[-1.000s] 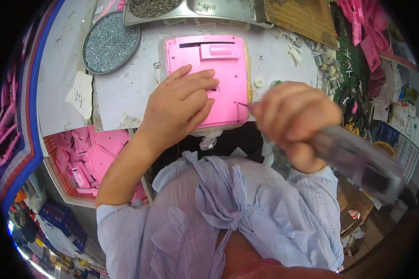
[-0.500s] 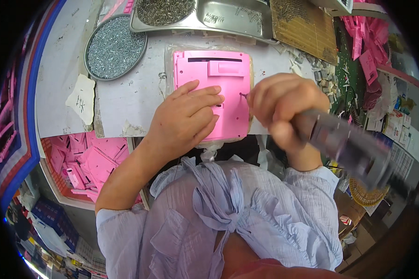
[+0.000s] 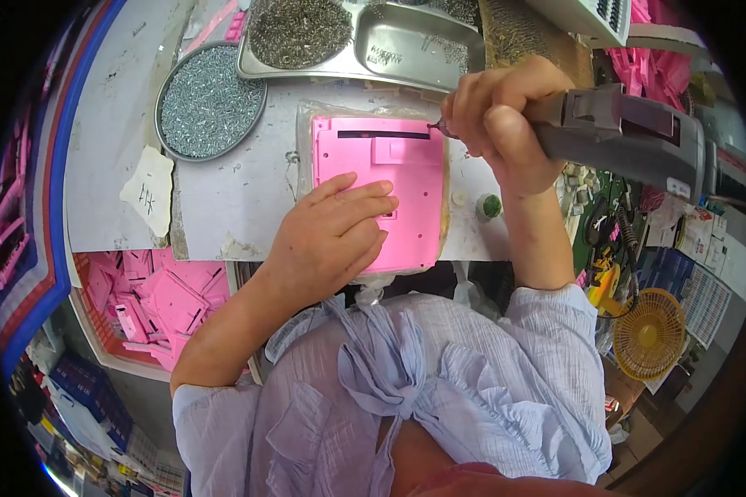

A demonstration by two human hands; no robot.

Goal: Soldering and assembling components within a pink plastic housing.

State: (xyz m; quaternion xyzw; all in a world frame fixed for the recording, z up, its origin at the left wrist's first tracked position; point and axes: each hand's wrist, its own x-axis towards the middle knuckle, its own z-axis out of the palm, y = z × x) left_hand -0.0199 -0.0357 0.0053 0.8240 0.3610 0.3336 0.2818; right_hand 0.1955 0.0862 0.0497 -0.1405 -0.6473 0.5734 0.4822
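The left hand (image 3: 331,236) lies flat with the fingers spread on the lower half of a pink plastic panel (image 3: 381,157), which rests on a clear plastic sheet at the near edge of the work table (image 3: 108,124). The right hand (image 3: 501,120) is closed around a grey electric screwdriver (image 3: 630,137), and the tip meets the panel at its upper right corner. If the left hand presses too lightly, the panel could slide on the smooth sheet and the tip could leave the screw and scratch the pink surface; a tilted tool could also drive the screw crooked. Behind the panel, a round metal dish (image 3: 210,99) is full of small silver screws. Beside it, a rectangular steel tray (image 3: 365,41) holds a heap of darker screws in its left part, while its right part looks almost bare. Below the table edge, on the left, a red crate (image 3: 87,319) is filled with more pink plastic parts.
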